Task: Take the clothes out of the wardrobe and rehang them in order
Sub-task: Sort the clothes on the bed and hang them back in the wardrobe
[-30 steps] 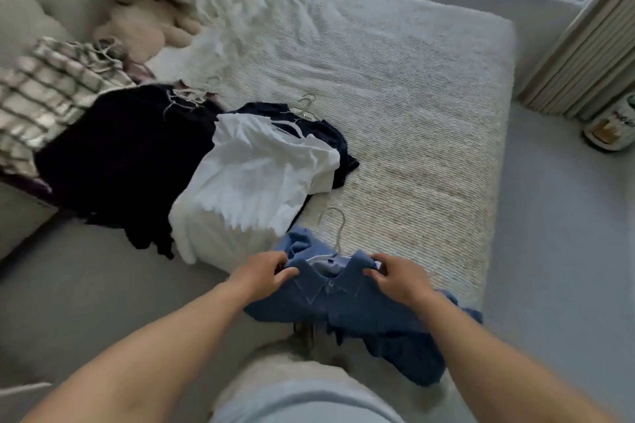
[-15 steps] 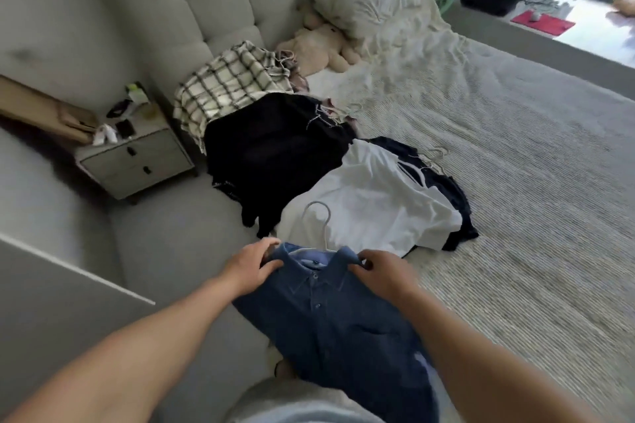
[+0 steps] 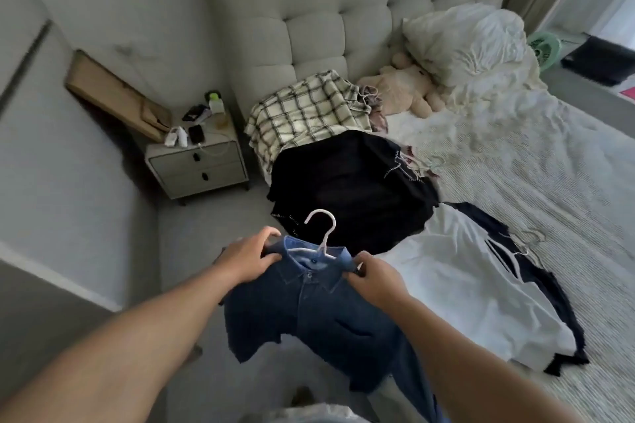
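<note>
A blue denim shirt [image 3: 319, 316] hangs in the air on a white hanger [image 3: 323, 230], above the floor beside the bed. My left hand [image 3: 245, 259] grips its left shoulder and my right hand [image 3: 376, 280] grips its right shoulder by the collar. On the bed [image 3: 549, 182] lie a white shirt [image 3: 464, 292] over a dark navy garment [image 3: 563, 295], a black garment [image 3: 350, 192], and a checked cream shirt [image 3: 305, 117] nearest the headboard.
A grey nightstand [image 3: 197, 165] with a phone, cable and small items stands left of the bed. A cardboard piece [image 3: 113, 93] leans on the wall behind it. A plush toy [image 3: 405, 89] and a pillow [image 3: 470, 41] lie at the head of the bed. Grey carpet runs alongside.
Both hands have lifted the denim shirt off the bed edge and carried it left, over the floor. My view has swung left toward the headboard and nightstand.
</note>
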